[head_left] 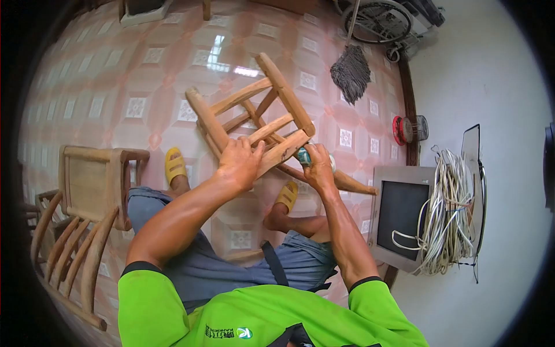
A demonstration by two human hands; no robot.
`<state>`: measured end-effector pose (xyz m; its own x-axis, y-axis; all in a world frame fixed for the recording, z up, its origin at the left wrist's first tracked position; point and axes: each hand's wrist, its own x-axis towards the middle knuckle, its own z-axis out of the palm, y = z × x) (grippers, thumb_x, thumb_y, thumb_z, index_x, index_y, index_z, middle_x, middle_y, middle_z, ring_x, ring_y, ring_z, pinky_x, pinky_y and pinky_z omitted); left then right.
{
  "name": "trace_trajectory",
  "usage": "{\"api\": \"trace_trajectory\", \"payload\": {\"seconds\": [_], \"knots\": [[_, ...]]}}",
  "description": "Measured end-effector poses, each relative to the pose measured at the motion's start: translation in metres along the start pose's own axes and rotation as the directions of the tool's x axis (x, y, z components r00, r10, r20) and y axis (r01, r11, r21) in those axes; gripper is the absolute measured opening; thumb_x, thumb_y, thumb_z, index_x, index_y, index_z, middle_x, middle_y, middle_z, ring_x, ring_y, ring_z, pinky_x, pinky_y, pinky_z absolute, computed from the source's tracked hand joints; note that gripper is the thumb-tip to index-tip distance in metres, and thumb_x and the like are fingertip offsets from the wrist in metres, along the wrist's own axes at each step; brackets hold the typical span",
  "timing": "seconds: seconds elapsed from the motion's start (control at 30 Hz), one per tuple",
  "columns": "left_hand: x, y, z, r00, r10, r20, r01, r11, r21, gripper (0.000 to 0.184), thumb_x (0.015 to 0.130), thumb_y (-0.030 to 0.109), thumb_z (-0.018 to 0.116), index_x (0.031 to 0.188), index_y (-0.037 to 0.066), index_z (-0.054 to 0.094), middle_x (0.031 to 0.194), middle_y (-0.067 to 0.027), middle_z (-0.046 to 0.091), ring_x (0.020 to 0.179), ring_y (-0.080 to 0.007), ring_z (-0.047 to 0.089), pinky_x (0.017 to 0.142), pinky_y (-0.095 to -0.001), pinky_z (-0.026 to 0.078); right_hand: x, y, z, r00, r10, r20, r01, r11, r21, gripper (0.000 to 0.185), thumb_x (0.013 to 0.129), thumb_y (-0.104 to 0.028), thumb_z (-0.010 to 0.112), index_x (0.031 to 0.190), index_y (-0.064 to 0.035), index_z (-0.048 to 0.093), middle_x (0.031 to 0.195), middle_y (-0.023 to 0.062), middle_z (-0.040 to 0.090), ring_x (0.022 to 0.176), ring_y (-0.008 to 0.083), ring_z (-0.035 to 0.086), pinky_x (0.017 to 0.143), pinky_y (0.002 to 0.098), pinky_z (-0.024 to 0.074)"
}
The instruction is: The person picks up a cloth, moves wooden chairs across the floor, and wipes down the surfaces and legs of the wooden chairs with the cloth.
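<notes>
A wooden chair frame (283,101) lies tilted on the tiled floor in front of my knees, its legs and rails crossing. My left hand (240,162) is closed over the near rail of the frame, fingers on its upper edge. At the right end of that same rail, my right hand (318,165) is wrapped round a small green and white object (303,155), perhaps a roll or bottle. A pale round part shows beside its fingers. What lies under both palms is hidden.
At the left stands a wooden chair (87,179) with a slatted back. To the right, an old monitor (402,214) carries a coil of white cable (448,214). A grey mop (350,74), a wheelchair (381,22) and a red round object (399,130) are along the wall.
</notes>
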<state>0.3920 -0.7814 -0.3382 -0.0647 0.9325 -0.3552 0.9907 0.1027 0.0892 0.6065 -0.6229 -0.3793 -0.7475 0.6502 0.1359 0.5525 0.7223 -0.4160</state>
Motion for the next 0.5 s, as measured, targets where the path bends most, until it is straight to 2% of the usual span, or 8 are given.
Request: {"api": "trace_trajectory", "payload": {"seconds": [0.1,0.17,0.2,0.3,0.33,0.4,0.47,0.5], "knots": [[0.002,-0.004,-0.007,0.999,-0.006,0.046,0.007,1.000,-0.030,0.109,0.071,0.054,0.084,0.156,0.007,0.036,0.129,-0.0254,0.057,0.125,-0.0343,0.055,0.104,-0.0431,0.040,0.004,-0.001,0.012,1.000,0.022,-0.010,-0.023,1.000,-0.015,0.048,0.072,0.002,0.070,0.118,-0.0090,0.063,0.114,0.0161,0.057,0.106,0.0404,0.054,0.092,0.0504,0.0437],[0.004,-0.005,-0.009,0.998,0.012,0.061,-0.007,0.996,-0.086,0.112,0.068,0.056,0.086,0.155,0.006,0.036,0.125,-0.0231,0.059,0.123,-0.0327,0.056,0.101,-0.0418,0.043,0.000,-0.016,0.014,0.991,0.085,-0.108,-0.095,0.991,-0.093,0.049,0.072,-0.008,0.076,0.119,-0.0080,0.061,0.116,0.0166,0.054,0.107,0.0398,0.052,0.093,0.0530,0.0412],[0.004,-0.005,-0.010,0.998,0.023,0.059,-0.017,0.996,-0.085,0.112,0.068,0.056,0.086,0.155,0.006,0.036,0.125,-0.0231,0.059,0.123,-0.0327,0.056,0.101,-0.0418,0.043,-0.004,-0.020,0.011,0.994,0.060,-0.093,-0.072,0.989,-0.128,0.056,0.076,-0.023,0.078,0.126,-0.0078,0.059,0.123,0.0180,0.053,0.111,0.0399,0.051,0.095,0.0546,0.0393],[0.004,-0.005,-0.014,0.998,0.021,0.055,-0.018,0.999,-0.049,0.115,0.065,0.057,0.087,0.155,0.005,0.037,0.122,-0.0212,0.061,0.122,-0.0318,0.056,0.099,-0.0424,0.045,-0.022,-0.022,-0.008,0.997,-0.052,-0.063,0.042,0.987,-0.153,0.061,0.082,-0.031,0.075,0.136,-0.0105,0.055,0.130,0.0186,0.051,0.116,0.0395,0.050,0.097,0.0545,0.0382],[0.005,-0.005,-0.013,0.999,0.018,0.049,-0.016,0.999,-0.044,0.116,0.065,0.058,0.087,0.155,0.005,0.037,0.121,-0.0211,0.062,0.121,-0.0313,0.057,0.098,-0.0425,0.045,-0.032,-0.002,-0.011,0.999,-0.039,0.009,0.040,0.982,-0.186,0.059,0.090,-0.033,0.068,0.143,-0.0133,0.052,0.135,0.0184,0.051,0.121,0.0380,0.050,0.101,0.0551,0.0365],[0.003,-0.003,-0.012,1.000,0.016,0.024,-0.015,0.999,-0.032,0.115,0.064,0.057,0.088,0.154,0.005,0.038,0.118,-0.0209,0.062,0.117,-0.0297,0.059,0.097,-0.0421,0.046,-0.049,0.040,-0.030,0.990,0.110,0.088,-0.091,0.977,-0.195,0.049,0.093,-0.026,0.064,0.139,-0.0134,0.056,0.132,0.0206,0.053,0.121,0.0385,0.051,0.103,0.0556,0.0378],[0.001,-0.004,-0.011,1.000,0.022,-0.003,-0.022,0.999,-0.043,0.115,0.064,0.057,0.088,0.154,0.005,0.039,0.117,-0.0208,0.062,0.115,-0.0298,0.060,0.096,-0.0419,0.046,-0.074,0.090,-0.056,0.952,0.294,0.085,-0.281,0.949,-0.139,0.041,0.094,-0.021,0.062,0.133,-0.0097,0.061,0.129,0.0239,0.056,0.121,0.0413,0.053,0.103,0.0556,0.0405],[-0.001,-0.006,-0.010,0.999,0.022,-0.026,-0.023,0.999,-0.046,0.114,0.064,0.057,0.088,0.153,0.005,0.040,0.117,-0.0207,0.062,0.112,-0.0300,0.061,0.095,-0.0417,0.046,-0.093,0.120,-0.067,0.950,0.313,0.014,-0.307,0.939,-0.152,0.039,0.094,-0.019,0.061,0.131,-0.0076,0.063,0.126,0.0263,0.057,0.120,0.0434,0.053,0.102,0.0557,0.0414]]}}
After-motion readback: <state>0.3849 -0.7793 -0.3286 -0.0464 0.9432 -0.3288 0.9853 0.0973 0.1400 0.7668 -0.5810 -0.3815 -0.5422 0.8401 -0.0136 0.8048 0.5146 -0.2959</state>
